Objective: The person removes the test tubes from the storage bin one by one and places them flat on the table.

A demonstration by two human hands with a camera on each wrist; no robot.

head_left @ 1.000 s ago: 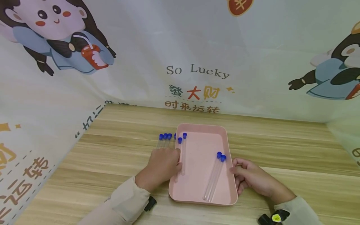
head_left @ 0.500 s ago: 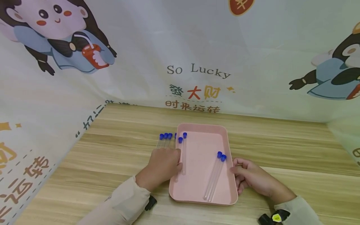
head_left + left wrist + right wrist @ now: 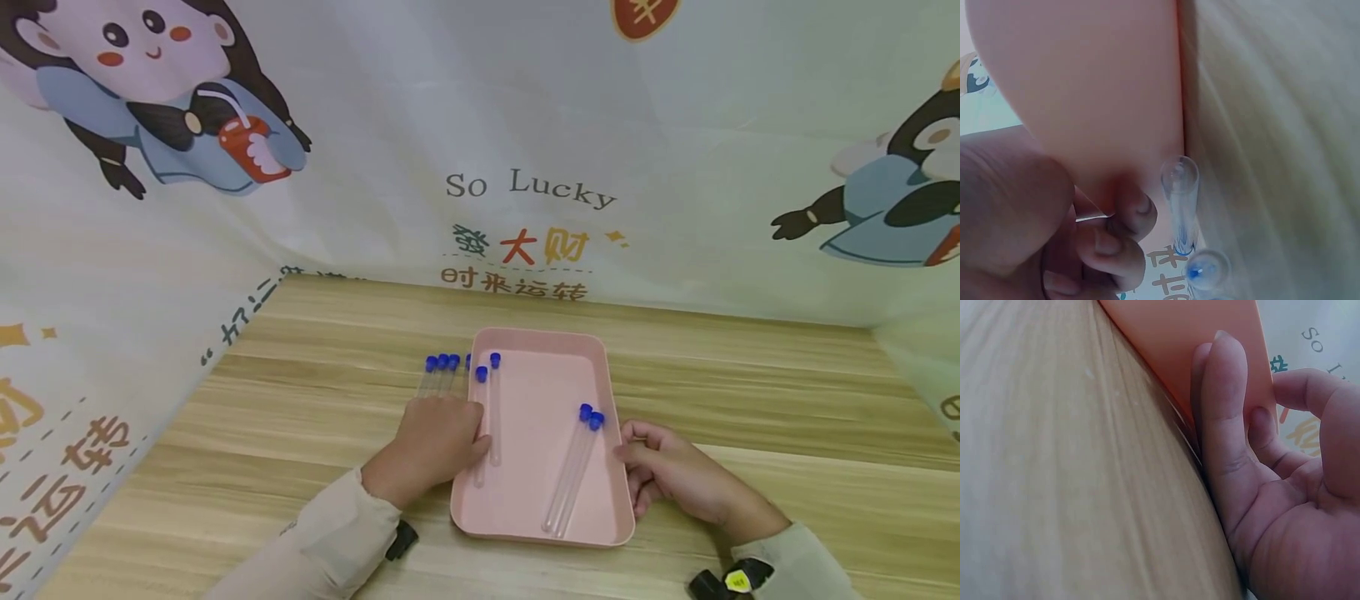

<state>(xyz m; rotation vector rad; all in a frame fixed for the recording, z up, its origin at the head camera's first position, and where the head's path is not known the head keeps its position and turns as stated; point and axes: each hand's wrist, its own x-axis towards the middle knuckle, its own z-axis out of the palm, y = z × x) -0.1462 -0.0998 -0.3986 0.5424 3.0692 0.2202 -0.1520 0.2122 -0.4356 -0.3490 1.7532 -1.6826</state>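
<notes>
A pink tray [image 3: 532, 508] lies on the wooden table between both hands. My left hand [image 3: 435, 437] grips its left wall, thumb over the rim and curled fingers [image 3: 1110, 250] against the outside. At the right wall, my right hand [image 3: 671, 471] holds the rim between thumb and fingers, with other fingers [image 3: 1225, 394] against the outer side. Inside lie two clear test tubes [image 3: 496, 417] with blue caps at the left and two more test tubes [image 3: 573, 471], slanted, at the right. Several capped tubes [image 3: 442, 379] lie outside, beyond my left hand, which hides their lower ends.
In the left wrist view, a tube end [image 3: 1179, 200] lies close beside the tray's outer wall, by another tube end [image 3: 1207, 269]. A printed white curtain [image 3: 360, 167] closes off the table's [image 3: 750, 358] back and sides.
The two test tubes at the tray's left have rolled slightly right, mostly at their lower ends. Both hands keep their places on the tray.
</notes>
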